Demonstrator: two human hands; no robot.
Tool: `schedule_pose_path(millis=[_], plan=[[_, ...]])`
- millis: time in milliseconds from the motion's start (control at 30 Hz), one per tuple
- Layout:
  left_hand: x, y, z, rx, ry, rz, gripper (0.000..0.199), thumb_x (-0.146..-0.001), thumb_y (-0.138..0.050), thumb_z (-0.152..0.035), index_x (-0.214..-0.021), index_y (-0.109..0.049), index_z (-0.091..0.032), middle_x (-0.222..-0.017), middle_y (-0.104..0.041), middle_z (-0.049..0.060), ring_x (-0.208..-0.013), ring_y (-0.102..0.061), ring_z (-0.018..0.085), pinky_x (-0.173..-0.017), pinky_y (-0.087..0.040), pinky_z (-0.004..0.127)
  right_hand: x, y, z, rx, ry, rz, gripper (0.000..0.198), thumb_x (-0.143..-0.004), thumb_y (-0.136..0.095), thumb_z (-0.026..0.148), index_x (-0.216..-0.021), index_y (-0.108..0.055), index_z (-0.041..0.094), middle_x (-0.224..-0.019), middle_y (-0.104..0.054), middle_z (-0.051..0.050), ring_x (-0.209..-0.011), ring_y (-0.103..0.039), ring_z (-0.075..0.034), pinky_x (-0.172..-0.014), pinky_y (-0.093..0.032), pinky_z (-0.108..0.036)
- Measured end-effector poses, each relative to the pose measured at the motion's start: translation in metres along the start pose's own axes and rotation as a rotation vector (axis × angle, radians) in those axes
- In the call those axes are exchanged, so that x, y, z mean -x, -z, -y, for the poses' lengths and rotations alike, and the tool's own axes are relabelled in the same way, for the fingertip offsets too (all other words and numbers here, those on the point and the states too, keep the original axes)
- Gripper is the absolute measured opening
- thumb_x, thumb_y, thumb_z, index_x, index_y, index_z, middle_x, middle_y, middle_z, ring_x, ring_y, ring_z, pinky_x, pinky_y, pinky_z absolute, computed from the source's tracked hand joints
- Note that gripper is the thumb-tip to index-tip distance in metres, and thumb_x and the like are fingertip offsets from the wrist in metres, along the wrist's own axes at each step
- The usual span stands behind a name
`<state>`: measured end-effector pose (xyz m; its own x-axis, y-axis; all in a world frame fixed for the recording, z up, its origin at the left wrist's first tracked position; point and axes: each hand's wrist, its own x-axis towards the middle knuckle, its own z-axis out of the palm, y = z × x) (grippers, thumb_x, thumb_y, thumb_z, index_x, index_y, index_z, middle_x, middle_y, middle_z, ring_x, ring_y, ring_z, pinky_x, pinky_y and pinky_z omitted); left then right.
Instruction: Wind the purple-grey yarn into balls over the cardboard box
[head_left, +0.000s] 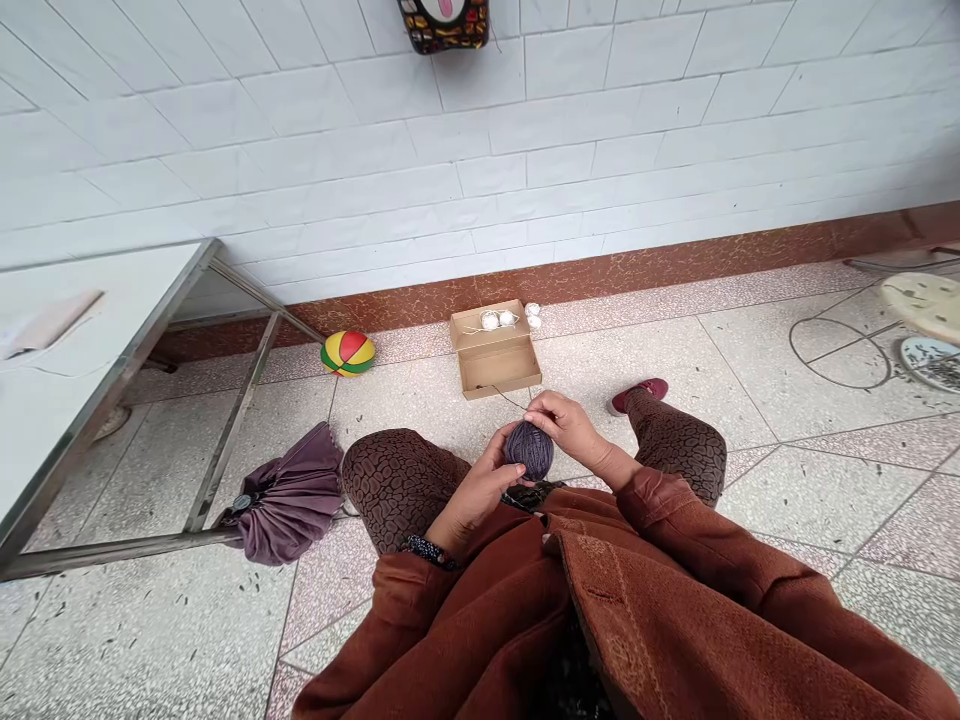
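Observation:
A dark purple-grey ball of yarn (529, 451) sits above my lap, cupped from the left and below by my left hand (486, 476). At the top of the ball, my right hand (562, 424) pinches the yarn strand (511, 401) between thumb and fingers. That strand runs forward toward an open cardboard box (500, 367) on the floor, where its dark end shows. White yarn balls (498, 320) lie in the box's lid, and more white balls (533, 315) rest on the floor at its right side.
To the left stands a metal-framed table (97, 370), with a folded purple umbrella (289, 497) by its leg. A coloured ball (348, 353) lies near the wall. On the right are a round stool (926, 303) and a dish of small dark pieces (932, 362).

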<state>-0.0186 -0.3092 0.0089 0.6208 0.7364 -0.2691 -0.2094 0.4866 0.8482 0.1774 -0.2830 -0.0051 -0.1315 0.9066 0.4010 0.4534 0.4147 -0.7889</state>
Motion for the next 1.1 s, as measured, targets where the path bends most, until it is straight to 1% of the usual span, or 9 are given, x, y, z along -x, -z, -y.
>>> schedule_pose_path(millis=[100, 200, 333, 467, 633, 767, 900, 1000, 1100], plan=[[0.003, -0.004, -0.003, 0.046, 0.041, 0.024, 0.070, -0.072, -0.068, -0.020, -0.138, -0.047, -0.032, -0.131, -0.053, 0.008, -0.099, -0.058, 0.023, -0.075, -0.053, 0.033, 0.006, -0.002, -0.001, -0.039, -0.055, -0.030, 0.025, -0.097, -0.055, 0.038, -0.082, -0.063, 0.019, -0.077, -0.063, -0.003, -0.073, -0.058, -0.016, -0.072, -0.048, -0.029], [0.003, -0.007, -0.005, 0.107, 0.046, 0.051, 0.071, -0.070, -0.069, -0.018, -0.137, -0.050, -0.031, -0.130, -0.054, 0.009, -0.099, -0.058, 0.023, -0.078, -0.053, 0.036, 0.007, -0.001, 0.001, -0.057, -0.050, -0.022, 0.024, -0.096, -0.056, 0.037, -0.081, -0.063, 0.019, -0.078, -0.064, -0.003, -0.073, -0.058, -0.016, -0.072, -0.048, -0.029], [-0.001, -0.010, -0.003, 0.148, 0.047, 0.002, 0.057, -0.081, -0.064, -0.034, -0.136, -0.051, -0.027, -0.131, -0.055, 0.011, -0.098, -0.059, 0.024, -0.079, -0.053, 0.038, 0.006, 0.000, 0.003, -0.060, -0.050, -0.009, 0.023, -0.095, -0.056, 0.037, -0.082, -0.063, 0.020, -0.078, -0.064, -0.003, -0.074, -0.058, -0.016, -0.073, -0.048, -0.030], [-0.003, -0.013, -0.002, 0.073, 0.045, -0.102, 0.055, -0.080, -0.067, -0.034, -0.133, -0.054, -0.026, -0.131, -0.057, 0.009, -0.110, -0.057, 0.025, -0.088, -0.050, 0.037, 0.007, -0.004, -0.002, -0.080, -0.053, 0.010, 0.020, -0.095, -0.057, 0.036, -0.085, -0.064, 0.020, -0.080, -0.065, -0.004, -0.076, -0.059, -0.017, -0.075, -0.049, -0.030], [0.001, -0.017, -0.009, 0.177, 0.027, -0.049, 0.063, -0.079, -0.065, -0.034, -0.140, -0.048, -0.027, -0.138, -0.054, 0.010, -0.117, -0.057, 0.029, -0.094, -0.048, 0.042, 0.017, -0.013, -0.015, -0.046, -0.116, -0.024, 0.017, -0.096, -0.052, 0.030, -0.088, -0.063, 0.019, -0.083, -0.065, -0.004, -0.079, -0.060, -0.017, -0.075, -0.048, -0.029], [0.000, -0.015, -0.012, 0.228, 0.000, -0.064, 0.062, -0.080, -0.064, -0.036, -0.139, -0.049, -0.023, -0.136, -0.056, 0.012, -0.117, -0.058, 0.030, -0.095, -0.048, 0.046, 0.032, -0.022, -0.023, 0.015, -0.155, 0.053, 0.013, -0.096, -0.050, 0.023, -0.090, -0.061, 0.019, -0.083, -0.064, -0.004, -0.078, -0.059, -0.017, -0.073, -0.047, -0.028], [-0.005, -0.010, -0.008, 0.198, -0.071, -0.120, 0.061, -0.079, -0.067, -0.034, -0.136, -0.049, -0.026, -0.132, -0.060, 0.010, -0.126, -0.053, 0.027, -0.102, -0.045, 0.045, 0.040, -0.029, -0.027, 0.090, -0.124, 0.136, 0.009, -0.094, -0.051, 0.017, -0.091, -0.060, 0.019, -0.084, -0.063, -0.004, -0.079, -0.060, -0.017, -0.072, -0.048, -0.027], [-0.007, -0.005, -0.006, 0.207, -0.100, -0.164, 0.058, -0.079, -0.069, -0.038, -0.132, -0.050, -0.028, -0.130, -0.062, 0.009, -0.127, -0.052, 0.026, -0.103, -0.044, 0.045, 0.041, -0.029, -0.027, 0.143, -0.091, 0.151, 0.010, -0.095, -0.050, 0.017, -0.092, -0.059, 0.020, -0.083, -0.062, -0.003, -0.078, -0.061, -0.017, -0.072, -0.048, -0.026], [-0.009, 0.000, -0.004, 0.235, -0.117, -0.210, 0.053, -0.079, -0.071, -0.040, -0.128, -0.052, -0.027, -0.127, -0.062, 0.008, -0.120, -0.057, 0.025, -0.101, -0.045, 0.045, 0.042, -0.026, -0.022, 0.158, -0.054, 0.187, 0.012, -0.098, -0.049, 0.022, -0.091, -0.059, 0.019, -0.082, -0.063, -0.004, -0.076, -0.061, -0.017, -0.070, -0.048, -0.027]])
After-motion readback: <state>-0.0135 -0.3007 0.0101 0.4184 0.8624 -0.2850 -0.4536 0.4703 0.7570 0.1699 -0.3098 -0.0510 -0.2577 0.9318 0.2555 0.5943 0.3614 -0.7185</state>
